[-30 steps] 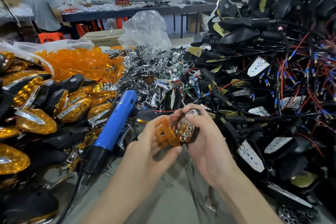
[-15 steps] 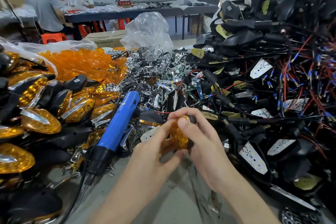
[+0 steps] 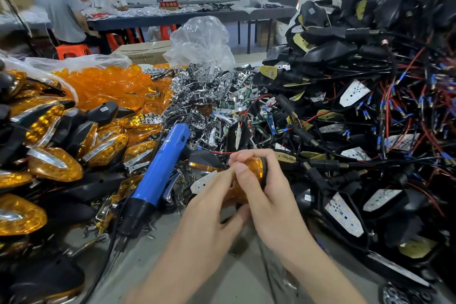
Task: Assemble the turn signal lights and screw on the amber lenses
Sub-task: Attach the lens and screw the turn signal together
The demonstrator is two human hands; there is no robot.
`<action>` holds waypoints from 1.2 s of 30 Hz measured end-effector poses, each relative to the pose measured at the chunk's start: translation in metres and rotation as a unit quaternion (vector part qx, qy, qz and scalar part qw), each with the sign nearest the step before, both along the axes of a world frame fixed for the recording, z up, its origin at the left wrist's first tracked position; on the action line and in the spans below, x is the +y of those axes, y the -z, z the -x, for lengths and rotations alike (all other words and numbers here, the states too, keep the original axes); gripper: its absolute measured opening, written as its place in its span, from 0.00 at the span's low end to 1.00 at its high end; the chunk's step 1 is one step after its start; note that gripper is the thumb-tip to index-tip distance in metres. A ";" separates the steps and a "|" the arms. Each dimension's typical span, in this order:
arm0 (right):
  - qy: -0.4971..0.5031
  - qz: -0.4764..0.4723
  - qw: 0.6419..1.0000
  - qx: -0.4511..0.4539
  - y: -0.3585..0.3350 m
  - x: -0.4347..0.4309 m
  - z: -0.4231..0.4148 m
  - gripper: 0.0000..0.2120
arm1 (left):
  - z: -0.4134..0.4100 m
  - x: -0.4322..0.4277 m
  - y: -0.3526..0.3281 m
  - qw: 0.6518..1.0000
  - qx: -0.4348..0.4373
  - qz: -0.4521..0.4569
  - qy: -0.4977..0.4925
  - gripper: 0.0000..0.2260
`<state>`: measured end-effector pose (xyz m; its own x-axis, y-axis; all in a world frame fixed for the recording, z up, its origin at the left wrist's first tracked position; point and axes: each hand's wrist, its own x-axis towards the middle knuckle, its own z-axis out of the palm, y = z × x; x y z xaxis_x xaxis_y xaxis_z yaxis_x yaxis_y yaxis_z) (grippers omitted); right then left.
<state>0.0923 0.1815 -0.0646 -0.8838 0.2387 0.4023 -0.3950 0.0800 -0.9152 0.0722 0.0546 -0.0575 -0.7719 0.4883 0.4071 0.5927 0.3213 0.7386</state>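
Both hands hold one turn signal light (image 3: 255, 168) just above the table, its amber lens seated over the black housing. My right hand (image 3: 269, 192) grips it from the right, fingers curled over its top and thumb pressing on the lens. My left hand (image 3: 209, 207) holds its lower left side, fingertips on the lens edge and thumb underneath. A blue electric screwdriver (image 3: 158, 177) lies on the table just left of my hands, with its cord trailing toward me.
Finished amber lights (image 3: 56, 165) are heaped at the left. Loose amber lenses (image 3: 106, 86) fill a plastic bag behind them. Chrome reflectors (image 3: 209, 96) are piled in the middle. Black housings with wires (image 3: 357, 116) tower at the right. People work at a far table (image 3: 187, 16).
The amber lens, held apart in my left hand a second ago, now covers the reflector in the housing. Both hands have closed together around the light.
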 end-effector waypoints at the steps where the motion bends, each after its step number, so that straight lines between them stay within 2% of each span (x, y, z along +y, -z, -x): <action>1: 0.001 -0.004 1.000 0.001 0.000 0.000 0.000 0.03 | 0.001 0.000 0.001 1.000 0.005 0.005 -0.002 0.30; 4: 0.006 -0.012 1.000 0.000 -0.001 -0.001 -0.002 0.05 | 0.001 -0.001 0.003 1.000 0.002 0.003 0.015 0.30; 7: 0.006 -0.017 1.000 0.014 -0.003 0.001 -0.004 0.06 | -0.002 -0.004 0.000 0.986 -0.107 -0.085 0.093 0.23; 9: -0.008 -0.028 0.999 0.030 -0.006 0.000 -0.006 0.06 | -0.002 -0.007 -0.006 0.967 -0.190 -0.143 0.093 0.16; 11: -0.027 -0.043 0.998 0.040 -0.008 -0.002 -0.009 0.06 | -0.002 -0.009 -0.011 0.960 -0.223 -0.148 0.083 0.11; 13: -0.047 -0.051 0.997 0.036 -0.008 -0.002 -0.011 0.06 | -0.002 -0.010 -0.014 0.956 -0.242 -0.137 0.097 0.12; 17: -0.065 -0.054 0.996 0.008 -0.007 0.001 -0.010 0.11 | 0.001 -0.010 -0.014 0.976 -0.177 -0.117 0.060 0.14; 22: -0.108 0.018 0.994 -0.006 -0.010 0.000 -0.007 0.23 | 0.004 -0.013 -0.010 0.993 -0.061 -0.092 -0.030 0.15; 26: -0.132 0.088 0.987 0.015 -0.010 -0.004 -0.008 0.20 | 0.004 -0.014 -0.008 0.996 -0.030 -0.064 -0.058 0.15; 29: -0.148 0.126 0.981 0.019 -0.007 -0.003 -0.008 0.18 | 0.004 -0.017 -0.010 0.997 -0.037 -0.057 -0.047 0.16; 32: -0.149 0.140 0.979 0.020 -0.004 -0.001 -0.009 0.17 | 0.001 -0.018 -0.009 0.997 -0.046 -0.054 -0.028 0.15; 36: -0.134 0.136 0.981 0.026 -0.003 -0.002 -0.009 0.18 | 0.000 -0.015 -0.009 0.997 -0.033 -0.053 -0.053 0.13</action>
